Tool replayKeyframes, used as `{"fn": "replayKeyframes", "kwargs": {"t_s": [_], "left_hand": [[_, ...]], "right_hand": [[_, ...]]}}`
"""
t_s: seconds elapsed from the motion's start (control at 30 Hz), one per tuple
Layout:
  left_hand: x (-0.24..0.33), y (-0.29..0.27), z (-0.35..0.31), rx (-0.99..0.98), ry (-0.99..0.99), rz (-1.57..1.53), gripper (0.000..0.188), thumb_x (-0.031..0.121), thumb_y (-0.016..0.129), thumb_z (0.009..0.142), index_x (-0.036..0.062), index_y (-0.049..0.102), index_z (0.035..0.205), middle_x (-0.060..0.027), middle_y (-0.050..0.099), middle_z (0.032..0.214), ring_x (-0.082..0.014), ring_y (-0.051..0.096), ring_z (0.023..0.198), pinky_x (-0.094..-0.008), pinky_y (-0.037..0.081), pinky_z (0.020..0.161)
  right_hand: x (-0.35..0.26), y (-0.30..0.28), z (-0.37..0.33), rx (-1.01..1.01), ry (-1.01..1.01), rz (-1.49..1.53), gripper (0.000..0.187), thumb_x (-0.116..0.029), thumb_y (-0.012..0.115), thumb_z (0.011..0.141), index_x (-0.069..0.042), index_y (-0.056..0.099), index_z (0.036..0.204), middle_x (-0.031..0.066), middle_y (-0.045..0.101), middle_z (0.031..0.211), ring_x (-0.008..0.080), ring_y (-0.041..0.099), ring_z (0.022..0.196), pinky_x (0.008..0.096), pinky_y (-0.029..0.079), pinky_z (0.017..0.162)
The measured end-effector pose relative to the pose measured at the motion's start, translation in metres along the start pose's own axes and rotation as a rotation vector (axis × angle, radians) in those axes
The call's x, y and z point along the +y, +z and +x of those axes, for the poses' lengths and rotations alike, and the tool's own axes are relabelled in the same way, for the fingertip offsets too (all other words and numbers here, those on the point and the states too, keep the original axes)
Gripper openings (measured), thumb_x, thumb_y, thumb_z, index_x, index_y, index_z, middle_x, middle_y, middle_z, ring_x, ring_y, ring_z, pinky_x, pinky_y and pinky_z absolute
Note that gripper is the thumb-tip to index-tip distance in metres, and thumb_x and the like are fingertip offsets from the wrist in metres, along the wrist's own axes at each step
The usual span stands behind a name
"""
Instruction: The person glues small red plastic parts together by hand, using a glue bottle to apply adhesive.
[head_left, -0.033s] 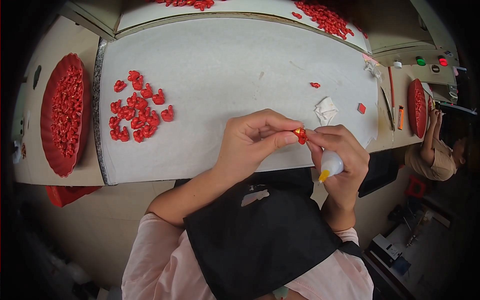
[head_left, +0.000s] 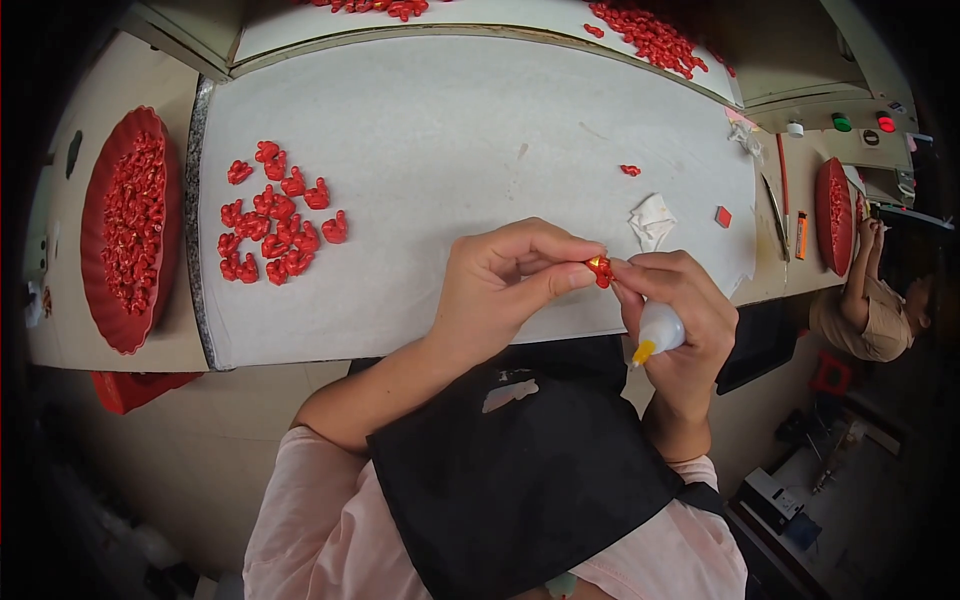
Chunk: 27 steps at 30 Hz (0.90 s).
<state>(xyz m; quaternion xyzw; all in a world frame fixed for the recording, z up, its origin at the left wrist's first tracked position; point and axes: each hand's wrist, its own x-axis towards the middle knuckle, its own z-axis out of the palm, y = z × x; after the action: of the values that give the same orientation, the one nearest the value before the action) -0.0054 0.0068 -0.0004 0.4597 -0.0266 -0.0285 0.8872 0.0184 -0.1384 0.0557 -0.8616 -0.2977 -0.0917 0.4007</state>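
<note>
Thumb and forefinger of my left hand (head_left: pixel 490 280) pinch a small glossy red figurine (head_left: pixel 600 270) with a gold patch, just above the near edge of the white sheet. My right hand (head_left: pixel 690 300) meets it from the other side, its thumb and forefinger at the figurine. Tucked in that same hand is a white squeeze bottle (head_left: pixel 662 328), its yellow nozzle tilted down and to the left. Farther left on the sheet lies a loose cluster of red figurines (head_left: pixel 280 215). A single small red piece (head_left: pixel 630 170) rests beyond my right hand.
A crumpled white tissue (head_left: pixel 652 220) and a red block (head_left: pixel 723 216) lie right of centre. Red scalloped trays of pieces stand at left (head_left: pixel 92 230) and far right (head_left: pixel 826 215). Slim tools (head_left: pixel 775 220) lie near the right tray. A co-worker (head_left: pixel 870 310) sits at right.
The squeeze bottle in my right hand has shifted slightly, its nozzle a little to the left. Both hands and the figurine stay in place.
</note>
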Motion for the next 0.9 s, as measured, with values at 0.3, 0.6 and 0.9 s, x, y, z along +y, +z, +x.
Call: {"fn": "replayKeyframes", "kwargs": {"t_s": [0.3,0.6,0.9], "left_hand": [[-0.001,-0.005,0.0,0.034,-0.01,0.059,0.013,-0.003,0.055,0.073,-0.0023,0.059,0.086,-0.0077,0.059,0.081,-0.011,0.056,0.076,-0.0221,0.045,0.069],[0.01,0.002,-0.002,0.038,-0.044,0.07,0.013,-0.004,0.055,0.073,-0.0032,0.058,0.085,-0.009,0.059,0.082,-0.0116,0.056,0.076,-0.0222,0.044,0.07],[-0.002,-0.002,-0.008,0.061,-0.044,0.007,0.012,-0.006,0.054,0.072,-0.0035,0.058,0.084,-0.0105,0.059,0.082,-0.0135,0.056,0.075,-0.0227,0.044,0.07]], "right_hand": [[0.0,0.008,0.0,0.023,-0.043,-0.051,0.027,0.007,0.064,0.053,0.0,0.058,0.077,0.0091,0.054,0.064,0.0189,0.053,0.055,0.0241,0.041,0.046],[-0.014,-0.003,0.004,-0.011,-0.017,-0.044,0.027,0.008,0.062,0.052,0.001,0.057,0.078,0.0095,0.054,0.066,0.0211,0.053,0.058,0.0271,0.043,0.05],[-0.002,-0.001,-0.005,-0.042,-0.053,0.061,0.032,0.01,0.058,0.051,0.001,0.056,0.082,0.009,0.056,0.072,0.0199,0.055,0.062,0.0258,0.044,0.054]]}}
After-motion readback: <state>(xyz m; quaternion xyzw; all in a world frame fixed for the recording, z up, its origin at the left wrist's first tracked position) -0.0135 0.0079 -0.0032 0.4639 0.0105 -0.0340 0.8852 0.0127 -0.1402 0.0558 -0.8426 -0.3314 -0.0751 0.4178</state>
